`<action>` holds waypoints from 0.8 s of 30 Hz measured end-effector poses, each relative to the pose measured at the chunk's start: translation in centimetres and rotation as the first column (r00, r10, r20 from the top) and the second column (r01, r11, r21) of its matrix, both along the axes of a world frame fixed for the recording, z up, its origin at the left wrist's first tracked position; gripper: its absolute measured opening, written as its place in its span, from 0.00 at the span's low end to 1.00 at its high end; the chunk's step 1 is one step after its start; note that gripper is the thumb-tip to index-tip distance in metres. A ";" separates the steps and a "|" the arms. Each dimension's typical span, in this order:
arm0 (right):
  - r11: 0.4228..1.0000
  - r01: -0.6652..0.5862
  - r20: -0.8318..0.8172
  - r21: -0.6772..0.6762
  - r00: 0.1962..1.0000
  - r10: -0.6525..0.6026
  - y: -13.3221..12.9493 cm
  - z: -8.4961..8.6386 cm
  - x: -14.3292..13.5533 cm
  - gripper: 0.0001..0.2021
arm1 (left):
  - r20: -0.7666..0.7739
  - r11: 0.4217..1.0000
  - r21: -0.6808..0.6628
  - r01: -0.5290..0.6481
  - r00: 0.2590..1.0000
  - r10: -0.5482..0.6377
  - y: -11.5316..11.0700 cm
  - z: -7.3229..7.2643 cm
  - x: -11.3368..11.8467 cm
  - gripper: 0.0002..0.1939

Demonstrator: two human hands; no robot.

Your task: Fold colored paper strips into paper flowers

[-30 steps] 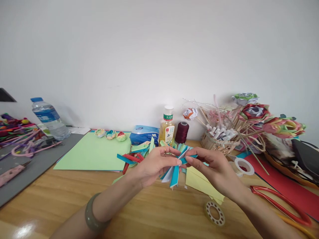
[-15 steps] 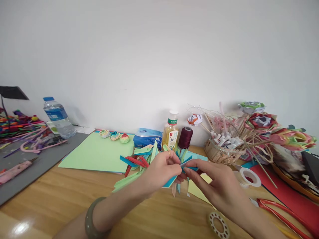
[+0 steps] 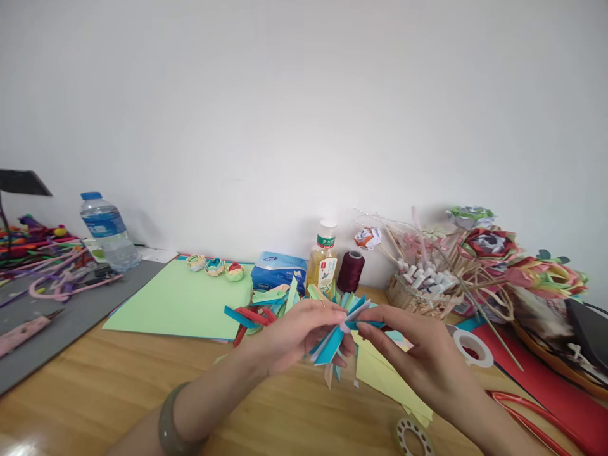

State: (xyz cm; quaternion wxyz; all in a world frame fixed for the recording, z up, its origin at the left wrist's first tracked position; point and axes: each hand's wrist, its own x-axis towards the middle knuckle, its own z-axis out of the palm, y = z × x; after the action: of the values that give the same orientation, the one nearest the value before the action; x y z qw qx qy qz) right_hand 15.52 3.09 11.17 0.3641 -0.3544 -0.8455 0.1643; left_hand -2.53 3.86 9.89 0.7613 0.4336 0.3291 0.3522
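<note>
Between my two hands is a blue and white folded-paper flower (image 3: 331, 345), its strips fanning out from a pinched middle. My left hand (image 3: 308, 329) grips it near the centre, thumb on top and the other fingers curled beneath. With thumb and forefinger my right hand (image 3: 403, 335) pinches a blue strip on the flower's right side. Behind my left hand lies a heap of green, red and blue paper strips (image 3: 266, 304). Yellow paper sheets (image 3: 387, 373) lie under and beside my right hand.
Behind the hands stand a blue tissue pack (image 3: 278, 271), a drink bottle (image 3: 323, 259) and a dark red thread spool (image 3: 351, 271). A basket (image 3: 418, 294) with paper flowers is at right, near a tape roll (image 3: 472, 348) and red-handled scissors (image 3: 527, 415). Green paper (image 3: 175, 304) lies left.
The view has shifted slightly. The blue and white flower has turned in my hands and shows more of its fanned strips. My right hand still pinches its right side.
</note>
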 end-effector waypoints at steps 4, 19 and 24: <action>0.992 0.007 0.034 0.127 0.999 -0.011 0.2 -0.2 0.6 0.07 | -0.080 0.983 0.079 0.168 0.984 -0.162 0.7 -0.2 -1.0 0.15; 0.920 0.084 0.258 0.384 0.946 -0.194 -0.3 -1.0 -0.5 0.09 | -0.136 0.978 0.145 -0.151 0.976 0.171 0.6 -0.9 -0.2 0.19; 0.916 0.095 0.311 0.389 0.923 -0.228 -0.5 -1.1 -0.7 0.08 | -0.135 0.978 0.130 -0.163 0.974 0.181 0.6 -0.9 -0.1 0.18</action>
State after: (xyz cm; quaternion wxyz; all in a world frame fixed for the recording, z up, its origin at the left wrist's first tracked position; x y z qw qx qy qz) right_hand 14.83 2.63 10.04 0.2799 -0.3732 -0.8796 -0.0934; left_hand -2.61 4.42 8.99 0.6747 0.4724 0.3989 0.4031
